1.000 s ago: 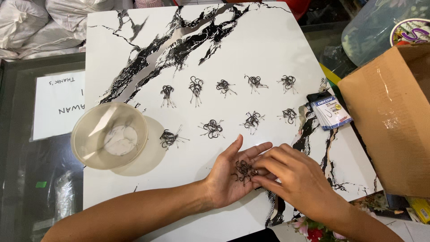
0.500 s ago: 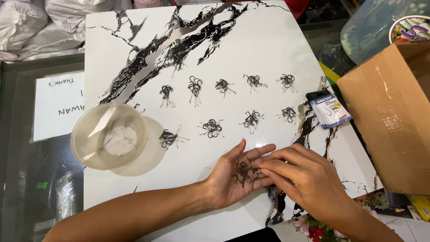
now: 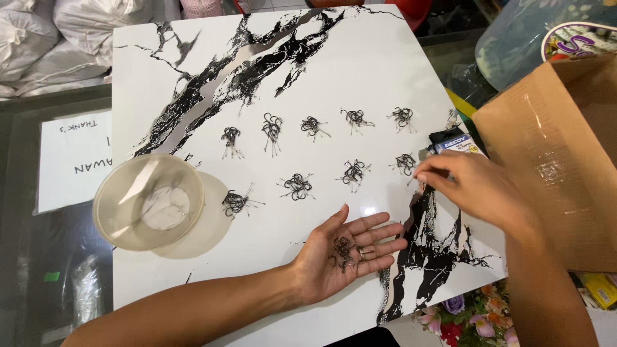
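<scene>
My left hand (image 3: 344, 254) lies palm up on the white, black-veined table (image 3: 193, 58), with a small heap of dark wire hooks (image 3: 344, 249) resting in the palm. My right hand (image 3: 479, 189) hovers up and to the right, thumb and forefinger pinched on what looks like a single thin hook. Its fingertips are just below the right-hand hook pile (image 3: 405, 162). Several similar hook piles sit in two rows on the table, such as the pile (image 3: 297, 186) and the pile (image 3: 354, 172).
A clear plastic tub (image 3: 148, 200) stands on its lid at the table's left. A small hook packet (image 3: 456, 142) lies by the right edge, beside an open cardboard box (image 3: 559, 160). A paper sheet (image 3: 71, 160) and white bags (image 3: 45, 38) lie to the left. Flowers (image 3: 459, 315) show below.
My right hand has lifted out of my left palm and moved up and right to the rightmost pile of the lower row. My left hand stays palm up with hooks in it.
</scene>
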